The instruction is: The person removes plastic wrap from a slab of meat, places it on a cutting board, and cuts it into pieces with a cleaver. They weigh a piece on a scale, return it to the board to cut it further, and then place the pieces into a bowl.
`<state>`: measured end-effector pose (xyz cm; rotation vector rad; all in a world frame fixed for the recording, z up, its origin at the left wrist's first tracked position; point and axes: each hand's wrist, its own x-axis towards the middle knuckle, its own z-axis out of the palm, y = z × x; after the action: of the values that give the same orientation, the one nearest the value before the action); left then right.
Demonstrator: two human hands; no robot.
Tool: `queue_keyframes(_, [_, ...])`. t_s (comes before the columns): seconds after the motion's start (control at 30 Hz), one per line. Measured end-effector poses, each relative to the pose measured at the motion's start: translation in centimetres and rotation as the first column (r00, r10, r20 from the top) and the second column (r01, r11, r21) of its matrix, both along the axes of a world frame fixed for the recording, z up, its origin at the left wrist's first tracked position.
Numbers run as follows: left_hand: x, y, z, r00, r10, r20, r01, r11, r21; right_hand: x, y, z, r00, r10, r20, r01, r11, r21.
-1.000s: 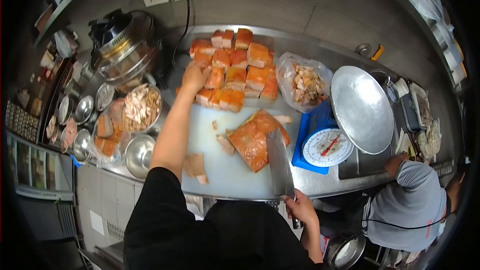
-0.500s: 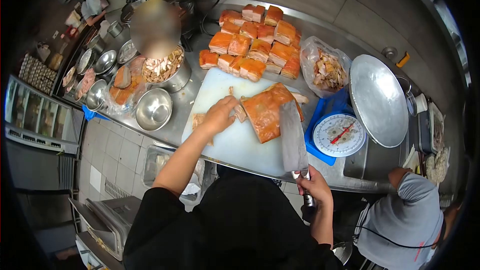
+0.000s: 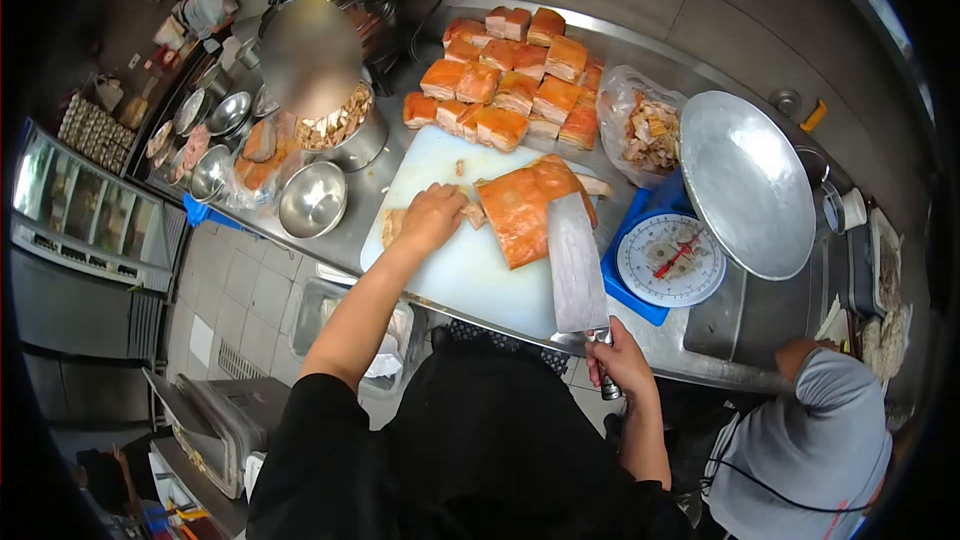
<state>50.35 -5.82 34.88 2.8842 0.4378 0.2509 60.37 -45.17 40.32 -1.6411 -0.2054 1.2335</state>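
Observation:
My right hand [image 3: 624, 358] grips the handle of a cleaver [image 3: 576, 265]. Its broad grey blade lies over the right edge of a large slab of roast pork belly [image 3: 528, 210] with glossy orange-brown skin. Left of the slab, my left hand [image 3: 433, 218] rests low on the white cutting board [image 3: 470, 275], fingers curled around a small pork scrap [image 3: 473, 212], partly hidden by the hand. Another pork piece [image 3: 393, 227] lies beside my left wrist, and a small bit sits farther up the board.
Behind the board stand rows of cut pork blocks [image 3: 515, 90]. To the right are a bag of meat pieces [image 3: 650, 135] and a blue dial scale [image 3: 670, 260] with a tilted metal pan [image 3: 750, 190]. Steel bowls [image 3: 313, 200] line the left; a person in grey [image 3: 810, 440] is close at right.
My left hand has shifted slightly up and right, curling closer around the scrap near the slab. The cleaver, still in my right hand, has moved a little left and up.

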Motion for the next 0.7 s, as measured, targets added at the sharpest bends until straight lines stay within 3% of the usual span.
queue_keyframes(0.13, [-2.0,-0.7,-0.1,0.993,-0.116,0.026,0.115,0.993,0.013,-1.8,0.4,-0.8,0.998,-0.037,0.058,0.038,0.999,-0.026])
queue_keyframes(0.2, [-2.1,-0.8,0.8,0.992,-0.032,0.122,0.034,0.999,-0.014,-2.8,0.9,-1.1,0.994,-0.031,0.108,0.034,0.999,-0.029])
queue_keyframes(0.33, [0.1,0.3,0.9,0.981,-0.084,0.177,0.095,0.994,-0.055,-4.5,2.0,-1.0,0.988,-0.055,0.143,0.057,0.998,-0.01])
queue_keyframes(0.4, [0.9,0.7,1.2,0.991,-0.124,-0.045,0.112,0.972,-0.206,-5.3,2.5,0.3,0.984,-0.078,0.159,0.085,0.996,-0.036])
queue_keyframes(0.53, [0.3,1.2,1.0,0.979,-0.188,-0.079,0.168,0.964,-0.206,-7.6,3.1,1.6,0.961,-0.166,0.219,0.183,0.981,-0.06])
queue_keyframes(0.6, [-0.9,1.1,-0.4,0.966,-0.222,0.136,0.245,0.951,-0.189,-9.1,3.3,1.7,0.948,-0.18,0.264,0.207,0.975,-0.082])
queue_keyframes(0.7, [-2.9,0.6,-1.8,0.931,-0.29,0.219,0.327,0.931,-0.158,-11.7,3.6,2.7,0.944,-0.246,0.219,0.275,0.955,-0.111])
